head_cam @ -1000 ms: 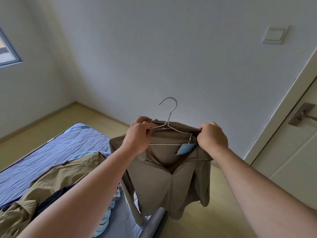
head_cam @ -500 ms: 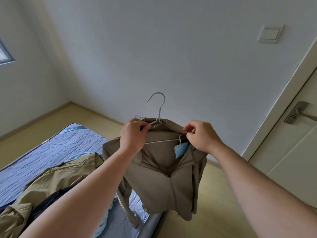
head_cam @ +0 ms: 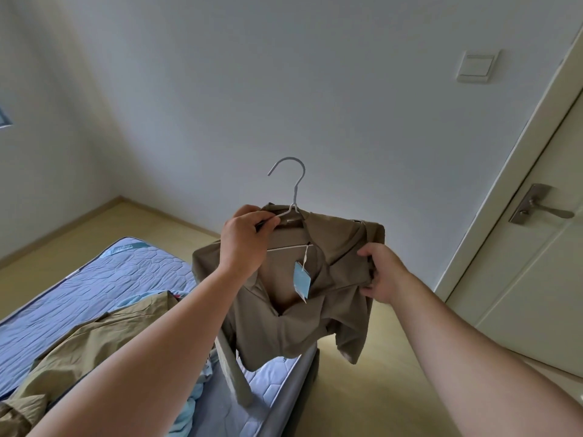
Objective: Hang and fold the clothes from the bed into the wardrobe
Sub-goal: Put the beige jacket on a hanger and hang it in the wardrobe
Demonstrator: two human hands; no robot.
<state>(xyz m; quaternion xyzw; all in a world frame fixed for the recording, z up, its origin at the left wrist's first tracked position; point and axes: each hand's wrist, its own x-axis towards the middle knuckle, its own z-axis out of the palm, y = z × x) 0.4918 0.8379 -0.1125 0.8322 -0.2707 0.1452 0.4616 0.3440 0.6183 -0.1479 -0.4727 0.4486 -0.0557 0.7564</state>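
A taupe collared shirt [head_cam: 299,323] hangs rumpled on a wire hanger [head_cam: 296,187], held in the air over the corner of the mattress [head_cam: 94,279]; a light blue tag [head_cam: 302,280] dangles on a string in its open neck; the left hand [head_cam: 244,244] pinches the hanger's wire at the collar; the right hand [head_cam: 383,272] grips bunched cloth at the shirt's shoulder; the quilted mattress bears a khaki garment [head_cam: 94,342] and pale blue cloth [head_cam: 189,414].

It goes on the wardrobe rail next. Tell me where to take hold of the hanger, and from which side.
Best pinch the hanger at its straight neck, just above the shirt collar, coming from the near side. That bare wire stands upright, clear of cloth, and the hook above is left free. The left hand pinches the wire arm just below.
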